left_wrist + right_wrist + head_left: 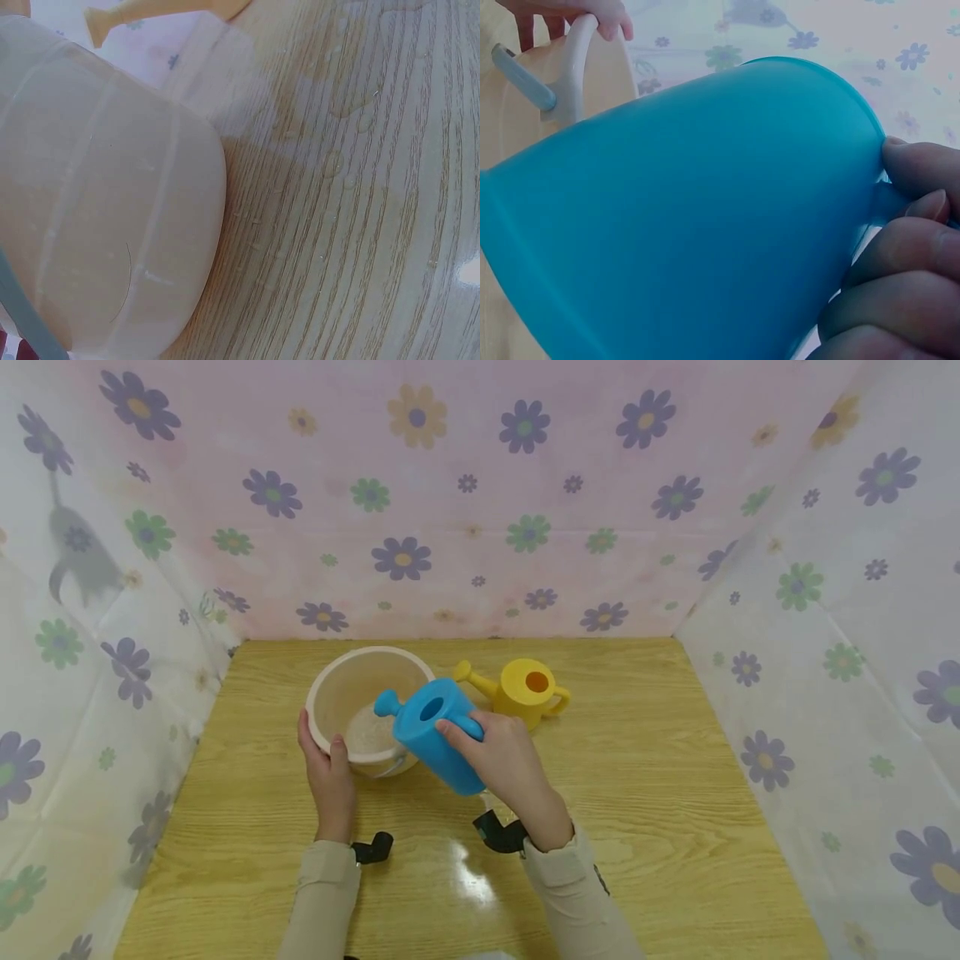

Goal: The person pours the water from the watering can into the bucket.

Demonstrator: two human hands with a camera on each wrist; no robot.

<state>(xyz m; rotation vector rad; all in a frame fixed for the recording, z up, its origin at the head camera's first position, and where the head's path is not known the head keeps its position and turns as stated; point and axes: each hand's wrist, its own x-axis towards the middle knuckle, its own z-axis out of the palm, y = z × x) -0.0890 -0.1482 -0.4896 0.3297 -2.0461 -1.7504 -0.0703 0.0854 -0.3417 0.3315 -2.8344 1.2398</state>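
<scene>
A pale cream bucket (348, 689) stands at the back left of the table, with some water visible on its floor. My left hand (332, 789) holds its near-left rim, the thumb up at the edge. My right hand (513, 768) grips the handle of a blue watering can (438, 747), thumb on top. The can is raised and tilted left, its spout over the bucket's opening. The right wrist view shows the blue can's side (690, 202) large, with curled fingers (900, 244) at the handle. In the left wrist view, the bucket's outer wall (135, 195) fills the left.
A yellow watering can (517, 697) stands behind the blue one, its spout pointing toward the bucket. Water drops (334, 161) lie on the wood-grain table (637, 827) near the bucket. Flower-patterned sheets (480, 510) enclose the back and sides. Black mounts (372, 847) sit at both wrists.
</scene>
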